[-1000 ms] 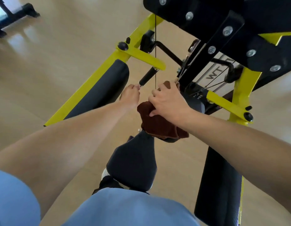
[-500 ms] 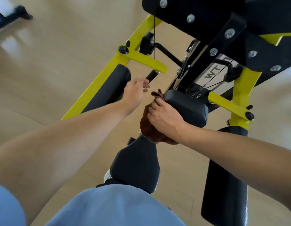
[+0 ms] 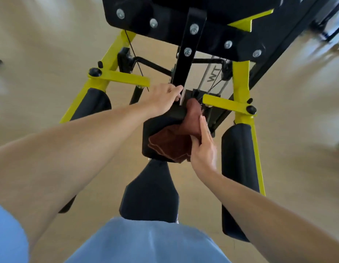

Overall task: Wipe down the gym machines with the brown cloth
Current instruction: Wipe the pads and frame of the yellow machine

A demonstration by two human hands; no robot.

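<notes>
While a person leans over a yellow-and-black gym machine, the left-side arm pad stands untouched beside its yellow frame tube. Next along, the left hand curls its fingers around the black upright bar just above a small black pad, apparently steadying it. At centre, the brown cloth lies draped over that pad, bunched toward its far right corner. To its right, the right hand presses the cloth against the pad's side, fingers held straight and together, thumb tucked on the fabric; it pushes rather than grips. Beyond it hangs the right-side arm pad, with thin cables running close behind the cloth's upper edge.

The likeliest trouble: because the cloth is pressed, not clutched, a quick stroke could let it slide off the pad's rounded edge and drop to the wooden floor. Its upper corner sits near the cables and bracket, where it might snag. The left fingers, wrapped close to the pad's mount, could be pinched if the pad pivots under pressure. The frame's edges are blurred, so finer details are unclear.
</notes>
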